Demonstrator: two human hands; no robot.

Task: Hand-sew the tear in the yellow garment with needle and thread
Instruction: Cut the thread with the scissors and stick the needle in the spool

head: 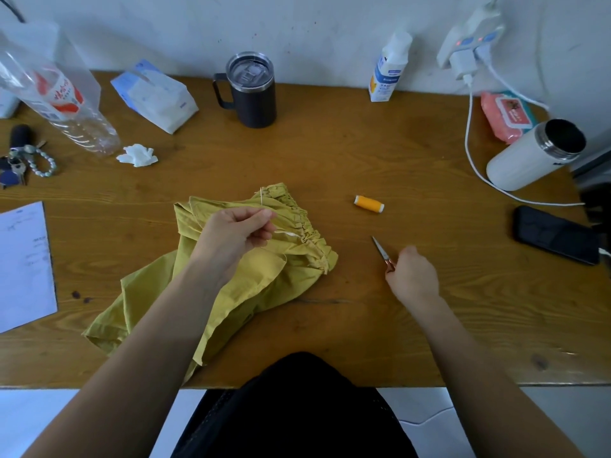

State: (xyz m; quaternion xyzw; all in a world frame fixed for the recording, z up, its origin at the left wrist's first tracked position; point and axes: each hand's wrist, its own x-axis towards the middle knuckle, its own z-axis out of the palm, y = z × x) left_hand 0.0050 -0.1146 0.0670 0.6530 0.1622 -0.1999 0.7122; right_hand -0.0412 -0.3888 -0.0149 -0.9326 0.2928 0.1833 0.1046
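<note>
Yellow garment (264, 282) lay crumpled on the wooden surface (363, 153), centre-left and close to the near edge, with its gathered waistband at the far right end. Left hand (231, 236) hovered over the waistband area, fingers (264, 215) curled in and pinching a needle (261, 196) that pointed up and away from the person. The thread from it was too thin to trace. A pale slit showed in the cloth just right of that hand; couldn't tell if it was the tear. Right hand (413, 276) was on the surface well to the right of the garment, fingers curled round the handles of small scissors (382, 251), blades closed and pointing away and left. An orange thread spool (368, 204) lay on its side beyond the scissors, apart from both hands. Along the back were a dark lidded mug (251, 90), a tissue pack (155, 94) and a white bottle (388, 67). A white flask (532, 153) with its lid off and a phone (555, 234) were at the right. A sheet of paper (23, 266) and keys (23, 160) were at the left.
</note>
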